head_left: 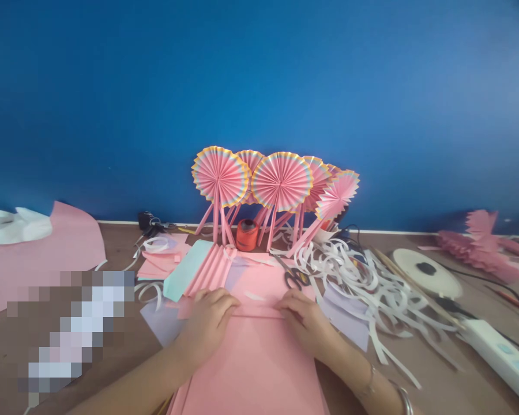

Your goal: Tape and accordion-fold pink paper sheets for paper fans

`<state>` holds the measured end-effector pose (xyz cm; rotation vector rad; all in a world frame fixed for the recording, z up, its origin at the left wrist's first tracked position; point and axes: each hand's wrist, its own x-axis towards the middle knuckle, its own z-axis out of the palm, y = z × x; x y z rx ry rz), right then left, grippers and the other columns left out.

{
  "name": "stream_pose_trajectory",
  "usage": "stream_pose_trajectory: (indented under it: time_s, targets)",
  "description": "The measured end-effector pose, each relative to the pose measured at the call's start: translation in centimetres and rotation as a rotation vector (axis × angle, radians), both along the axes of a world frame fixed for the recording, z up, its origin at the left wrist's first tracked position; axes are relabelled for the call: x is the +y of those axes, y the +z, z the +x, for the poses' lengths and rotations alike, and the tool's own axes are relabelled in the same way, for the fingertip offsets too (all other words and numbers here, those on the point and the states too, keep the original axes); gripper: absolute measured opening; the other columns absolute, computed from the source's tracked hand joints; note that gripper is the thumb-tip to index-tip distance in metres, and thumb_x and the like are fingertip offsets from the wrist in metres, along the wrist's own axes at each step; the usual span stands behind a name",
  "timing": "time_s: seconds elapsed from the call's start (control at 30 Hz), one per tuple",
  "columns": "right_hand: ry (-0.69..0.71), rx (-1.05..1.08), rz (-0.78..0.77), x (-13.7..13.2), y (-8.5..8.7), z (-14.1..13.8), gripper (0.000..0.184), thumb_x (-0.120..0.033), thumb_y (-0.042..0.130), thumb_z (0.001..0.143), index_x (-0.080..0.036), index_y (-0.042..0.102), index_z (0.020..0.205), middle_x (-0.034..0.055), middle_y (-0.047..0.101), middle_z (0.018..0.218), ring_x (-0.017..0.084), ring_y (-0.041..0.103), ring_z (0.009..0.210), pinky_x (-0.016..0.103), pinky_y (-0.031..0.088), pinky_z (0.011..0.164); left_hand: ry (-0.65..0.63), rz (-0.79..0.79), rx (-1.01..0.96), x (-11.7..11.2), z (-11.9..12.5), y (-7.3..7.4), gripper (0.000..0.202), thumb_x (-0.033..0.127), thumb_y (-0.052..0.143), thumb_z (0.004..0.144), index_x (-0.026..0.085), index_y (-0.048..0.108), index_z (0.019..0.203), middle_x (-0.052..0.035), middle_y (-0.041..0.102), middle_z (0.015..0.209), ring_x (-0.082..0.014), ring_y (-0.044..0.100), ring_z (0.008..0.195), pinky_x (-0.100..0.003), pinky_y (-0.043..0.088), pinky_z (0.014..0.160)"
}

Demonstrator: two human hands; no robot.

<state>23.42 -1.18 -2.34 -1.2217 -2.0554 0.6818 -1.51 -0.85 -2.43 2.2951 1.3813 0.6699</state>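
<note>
A long pink paper sheet [259, 363] lies in front of me over other pink sheets, with a narrow fold across its far end. My left hand [210, 320] is closed on the left end of that fold, its fingers curled over the edge. At the right end, my right hand [305, 320] grips the fold in the same way; its thumb is partly hidden. Just beyond my right hand lie black-handled scissors [297, 279]. Pleated pink paper [207, 266] and a pale green piece [189, 268] lie beyond my left hand.
Several round pink paper fans [281, 181] stand against the blue wall behind an orange-red spool [247, 235]. Curled white strips [358, 265], a power strip [501, 351] and a cream round device [427, 271] are on the right. Larger pink paper [64, 253] lies left.
</note>
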Motion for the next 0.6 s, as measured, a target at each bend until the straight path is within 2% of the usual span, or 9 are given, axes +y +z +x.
stream_pose_trajectory:
  time_s: [0.37, 0.6]
  targets:
    - [-0.056, -0.037, -0.004, 0.06, 0.17, -0.44, 0.025, -0.009, 0.045, 0.086, -0.018, 0.068, 0.082, 0.0041, 0.055, 0.08, 0.015, 0.057, 0.07, 0.028, 0.049, 0.067, 0.012, 0.015, 0.03, 0.2, 0.11, -0.1, 0.028, 0.015, 0.041, 0.092, 0.024, 0.067, 0.091, -0.0006, 0.066, 0.087, -0.0182, 0.061, 0.085, -0.035, 0.038, 0.08]
    - [-0.018, -0.093, 0.027, 0.13, 0.04, -0.22, 0.025, -0.006, 0.044, 0.084, -0.019, 0.066, 0.084, 0.0041, 0.055, 0.081, 0.015, 0.057, 0.07, 0.027, 0.048, 0.064, 0.003, 0.051, 0.053, 0.18, 0.08, -0.26, 0.031, 0.014, 0.039, 0.092, 0.024, 0.068, 0.09, -0.0007, 0.065, 0.087, -0.0176, 0.061, 0.083, -0.035, 0.038, 0.078]
